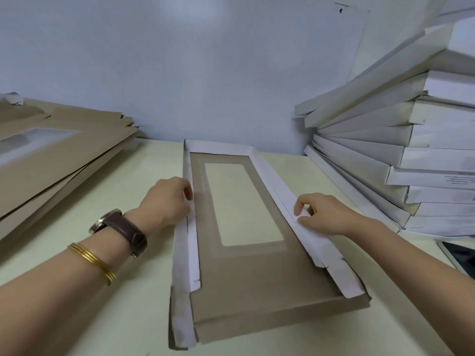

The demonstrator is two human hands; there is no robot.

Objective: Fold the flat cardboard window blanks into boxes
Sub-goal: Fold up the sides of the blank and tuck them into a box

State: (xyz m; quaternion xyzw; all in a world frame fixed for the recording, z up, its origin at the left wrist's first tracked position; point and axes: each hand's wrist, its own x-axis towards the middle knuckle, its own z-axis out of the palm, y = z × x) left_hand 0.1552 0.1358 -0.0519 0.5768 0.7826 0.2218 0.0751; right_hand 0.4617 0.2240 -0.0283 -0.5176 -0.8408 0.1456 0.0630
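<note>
A brown cardboard window blank (241, 278) lies lengthwise on the pale table in front of me, its clear rectangular window (241, 204) in the far half. Its white-faced side flaps are folded up and inward along both long edges, and the far end flap is raised too. My left hand (167, 201) grips the left side flap (189, 242) near its middle, fingers curled over its top edge. My right hand (326, 214) pinches the right side flap (303, 232) between thumb and fingers.
A pile of flat brown window blanks (59, 155) lies at the left. A tall leaning stack of folded white boxes (411, 140) fills the right side. A dark phone (460, 255) sits at the right table edge. A pale wall (205, 73) stands close behind.
</note>
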